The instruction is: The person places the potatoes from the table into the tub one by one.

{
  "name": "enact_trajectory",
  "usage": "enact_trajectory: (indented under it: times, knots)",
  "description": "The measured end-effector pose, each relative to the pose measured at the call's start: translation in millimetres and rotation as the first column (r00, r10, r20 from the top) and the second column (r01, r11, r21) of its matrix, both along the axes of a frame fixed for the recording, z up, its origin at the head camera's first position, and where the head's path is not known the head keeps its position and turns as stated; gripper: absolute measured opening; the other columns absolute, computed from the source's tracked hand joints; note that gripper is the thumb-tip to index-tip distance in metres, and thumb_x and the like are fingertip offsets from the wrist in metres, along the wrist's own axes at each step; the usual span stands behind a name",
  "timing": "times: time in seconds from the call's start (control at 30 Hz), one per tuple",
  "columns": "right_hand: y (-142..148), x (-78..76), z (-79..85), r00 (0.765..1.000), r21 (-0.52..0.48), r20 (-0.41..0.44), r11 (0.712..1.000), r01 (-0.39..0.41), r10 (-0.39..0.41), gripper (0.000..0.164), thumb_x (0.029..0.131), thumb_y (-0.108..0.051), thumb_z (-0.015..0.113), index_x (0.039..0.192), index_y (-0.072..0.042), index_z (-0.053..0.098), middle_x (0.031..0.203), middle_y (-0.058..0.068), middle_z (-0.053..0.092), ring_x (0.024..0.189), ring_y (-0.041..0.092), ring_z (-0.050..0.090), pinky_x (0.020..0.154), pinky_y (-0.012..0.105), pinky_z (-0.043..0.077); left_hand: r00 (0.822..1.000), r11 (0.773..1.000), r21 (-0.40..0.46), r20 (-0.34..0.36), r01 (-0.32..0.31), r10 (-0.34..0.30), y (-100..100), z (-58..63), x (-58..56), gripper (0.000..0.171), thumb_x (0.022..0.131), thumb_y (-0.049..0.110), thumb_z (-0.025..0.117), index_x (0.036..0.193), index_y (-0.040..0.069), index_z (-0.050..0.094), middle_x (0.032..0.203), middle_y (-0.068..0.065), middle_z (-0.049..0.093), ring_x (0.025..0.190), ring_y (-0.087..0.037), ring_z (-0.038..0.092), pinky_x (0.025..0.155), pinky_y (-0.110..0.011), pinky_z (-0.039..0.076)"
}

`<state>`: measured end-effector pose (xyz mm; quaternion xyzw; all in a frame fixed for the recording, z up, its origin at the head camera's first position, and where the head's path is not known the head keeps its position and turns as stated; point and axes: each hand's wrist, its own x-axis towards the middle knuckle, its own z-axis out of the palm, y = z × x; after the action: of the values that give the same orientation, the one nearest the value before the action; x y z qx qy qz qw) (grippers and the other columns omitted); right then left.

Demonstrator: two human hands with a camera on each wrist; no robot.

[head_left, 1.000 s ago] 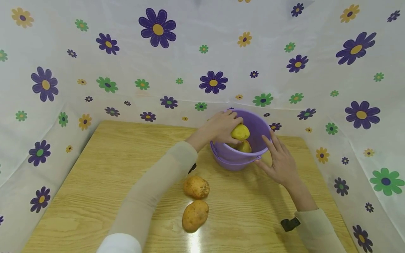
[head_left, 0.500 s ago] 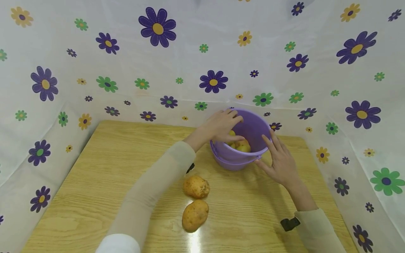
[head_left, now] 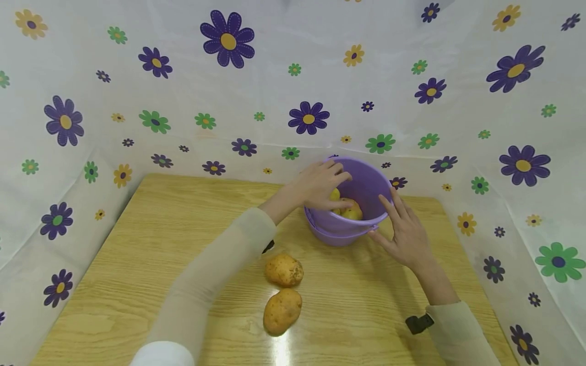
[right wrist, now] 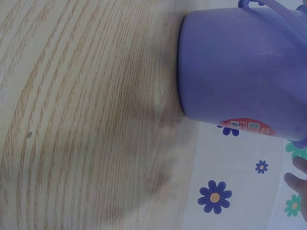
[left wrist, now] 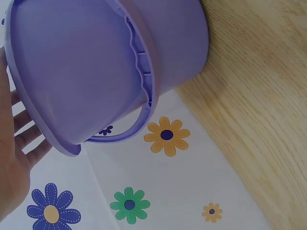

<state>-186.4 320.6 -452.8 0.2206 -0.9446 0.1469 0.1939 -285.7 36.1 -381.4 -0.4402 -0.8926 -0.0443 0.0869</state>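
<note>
A purple bucket (head_left: 352, 231) stands at the back right of the table, with several potatoes (head_left: 352, 209) inside it. My left hand (head_left: 320, 185) is over the bucket's left rim, fingers loosely bent above the opening and nothing held in them. In the left wrist view, part of the left hand (left wrist: 12, 158) shows beside the rim, and the bucket's handle (left wrist: 144, 62) hangs against its side. My right hand (head_left: 405, 234) rests against the bucket's right rim with spread, fairly straight fingers. Two potatoes (head_left: 284, 270) lie on the wood in front of the bucket, one nearer me than the other.
The wooden table (head_left: 174, 229) runs up to a flower-patterned white sheet (head_left: 256, 91) at the back and both sides. A red label (right wrist: 249, 126) is on the bucket's outside.
My left hand has let go of a potato, which dropped into the bucket. The left arm has since drawn slightly back to the left. My right hand has stayed at the rim.
</note>
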Motion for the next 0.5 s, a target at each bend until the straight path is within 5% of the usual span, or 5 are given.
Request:
enact_trajectory:
  times: [0.5]
  knots:
    - [-1.4,1.0,0.7,1.000,-0.011,0.010,1.000,0.004,-0.004,0.090,0.096,-0.070,0.058,0.165,-0.018,0.034,0.177,0.014,0.020,0.150,0.055,0.039,0.111,0.077,0.041,0.999,0.999,0.037,-0.011,0.034,-0.033,-18.1,-5.3,12.6,0.077,0.095,0.071,0.060,0.147,0.014,0.058,0.136,-0.008,0.063,0.127,-0.027,0.057,0.105,-0.043,0.052]
